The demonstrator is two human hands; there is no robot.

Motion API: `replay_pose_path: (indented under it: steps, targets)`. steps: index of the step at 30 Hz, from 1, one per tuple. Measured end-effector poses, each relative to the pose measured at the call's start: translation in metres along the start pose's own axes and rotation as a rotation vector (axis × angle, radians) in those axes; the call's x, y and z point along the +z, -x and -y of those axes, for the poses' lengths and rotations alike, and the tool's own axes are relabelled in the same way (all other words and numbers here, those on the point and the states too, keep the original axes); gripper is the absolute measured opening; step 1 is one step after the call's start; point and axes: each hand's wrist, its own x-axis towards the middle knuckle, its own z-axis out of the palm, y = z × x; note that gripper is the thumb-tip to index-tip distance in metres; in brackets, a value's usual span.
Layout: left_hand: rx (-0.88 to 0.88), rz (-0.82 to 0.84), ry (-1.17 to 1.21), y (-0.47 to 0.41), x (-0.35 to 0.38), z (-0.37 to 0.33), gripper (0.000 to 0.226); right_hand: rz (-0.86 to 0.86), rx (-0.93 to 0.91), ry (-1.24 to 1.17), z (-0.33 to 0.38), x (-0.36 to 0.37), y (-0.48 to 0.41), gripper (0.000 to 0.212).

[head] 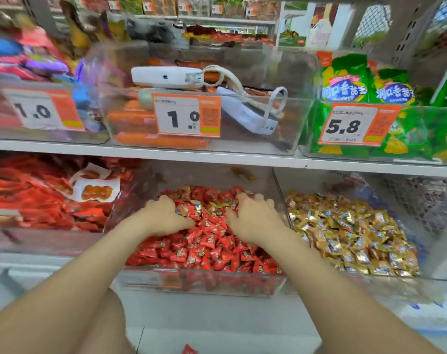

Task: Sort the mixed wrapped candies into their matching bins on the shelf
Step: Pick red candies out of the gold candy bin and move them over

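A clear bin (204, 275) on the lower shelf holds a heap of red wrapped candies (212, 251), with several gold wrapped candies (217, 208) mixed in towards the back. Both my hands are inside this bin, on that mixed patch. My left hand (163, 215) lies on the pile with fingers bent down into it and thumb pointing right. My right hand (255, 218) sits beside it, fingers curled over the candies at the back. The fingertips of both are buried, so any hold is hidden. The bin to the right is full of gold candies (345, 231).
The upper shelf's edge (166, 154) hangs just above the bins. On it stand a bin with orange sausages and white power banks (166, 76), and green snack bags (345, 85). Red packets (38, 205) fill the lower left bin. One red candy (189, 350) lies on the floor.
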Motion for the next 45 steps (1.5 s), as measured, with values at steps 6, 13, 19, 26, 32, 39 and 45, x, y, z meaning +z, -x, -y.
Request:
replay_pose_path:
  steps: [6, 13, 19, 26, 32, 39, 45]
  targets:
    - [-0.056, 0.109, 0.238, -0.031, -0.014, 0.001, 0.118, 0.233, 0.126, -0.055, 0.019, 0.006, -0.045, 0.099]
    - [-0.024, 0.245, 0.431, -0.046, -0.003, -0.005, 0.083, 0.419, 0.157, -0.384, 0.043, -0.001, -0.059, 0.069]
    - [0.079, 0.295, 0.575, -0.051, -0.003, 0.004, 0.084, 0.447, 0.162, -0.55, 0.046, -0.012, -0.057, 0.028]
    - [0.358, 0.131, 0.605, -0.004, -0.024, 0.01, 0.069, 0.227, -0.246, -0.639, 0.023, -0.026, -0.036, 0.088]
    - [0.454, 0.085, 0.324, 0.023, -0.011, 0.039, 0.103, 0.205, -0.503, -0.315, 0.001, -0.02, -0.008, 0.081]
    - [0.593, -0.051, 0.182, 0.043, -0.005, 0.052, 0.09, 0.07, -0.498, -0.277, -0.015, -0.018, 0.017, 0.034]
    - [0.677, -0.306, 0.176, 0.04, 0.002, 0.047, 0.067, 0.048, -0.499, -0.176, -0.007, -0.007, 0.024, 0.053]
